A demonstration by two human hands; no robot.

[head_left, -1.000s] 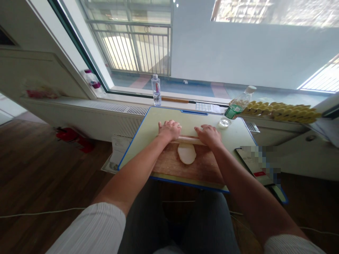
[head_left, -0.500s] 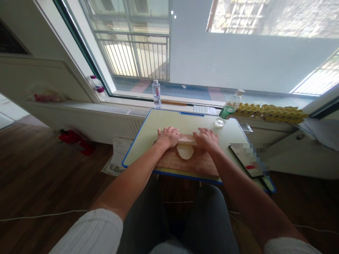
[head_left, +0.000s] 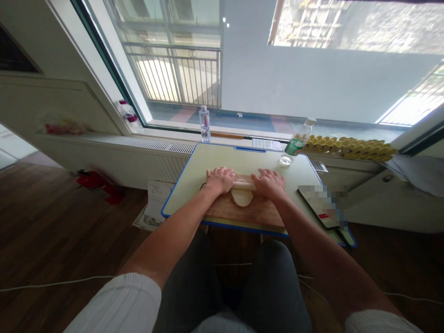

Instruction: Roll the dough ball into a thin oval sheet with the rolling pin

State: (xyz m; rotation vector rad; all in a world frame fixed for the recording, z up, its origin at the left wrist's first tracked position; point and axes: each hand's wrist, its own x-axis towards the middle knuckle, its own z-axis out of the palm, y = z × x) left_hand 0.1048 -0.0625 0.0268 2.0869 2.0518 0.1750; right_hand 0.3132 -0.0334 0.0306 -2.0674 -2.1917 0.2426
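A pale rolling pin (head_left: 244,186) lies across a flattened piece of dough (head_left: 242,198). My left hand (head_left: 222,179) presses on the pin's left end, its fingers over it. On the right end rests my right hand (head_left: 269,182), with fingers bent over the wood and pointing away from me. Most of the dough shows on the near side of the pin, and a little shows beyond it. Beneath everything is a brown wooden board (head_left: 229,211), dusted with some flour. Both ends of the pin are hidden under my palms.
The board sits on a small pale table (head_left: 187,185) with a blue edge. A green-labelled bottle (head_left: 294,145) stands at its back right, and a dark-edged tablet-like object (head_left: 319,208) lies at the right. Another bottle (head_left: 205,125) stands on the windowsill. A fire extinguisher (head_left: 100,186) is on the left floor.
Both hands remain on the rolling pin, at nearly the same spot on the board. Slightly less dough shows on the near side. The view has shifted a little.
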